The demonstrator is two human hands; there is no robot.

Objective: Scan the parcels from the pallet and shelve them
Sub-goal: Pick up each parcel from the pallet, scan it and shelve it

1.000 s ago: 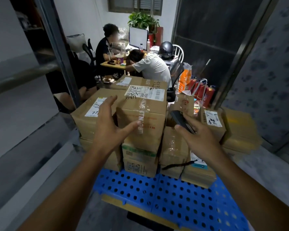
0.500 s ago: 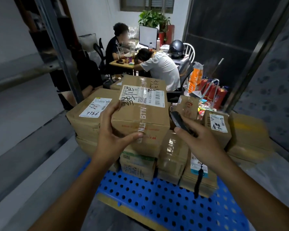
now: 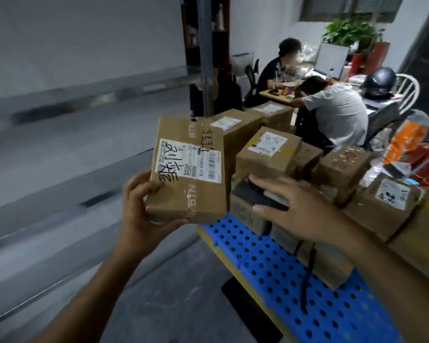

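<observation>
The left hand (image 3: pixel 139 214) holds a brown cardboard parcel (image 3: pixel 187 184) in the air just left of the blue pallet (image 3: pixel 278 266), clear of the stack. Its grip is closed on the near left corner, with the thumb pressed on the top face at the edge of the white shipping label (image 3: pixel 187 160) and the fingers curled underneath. The parcel is a flat rectangular box. Its long axis runs away from the wearer, and the far end is raised so the labelled face tilts toward the camera. Glossy clear tape printed with letters runs along its length, and black marker strokes cross the label. The right hand (image 3: pixel 305 214) has its grip on a black handheld scanner (image 3: pixel 255 194), pinched between thumb and fingers, nose pointing left toward the parcel. The pallet is hard plastic pierced with round holes and carries more taped boxes (image 3: pixel 268 149), stacked close.
</observation>
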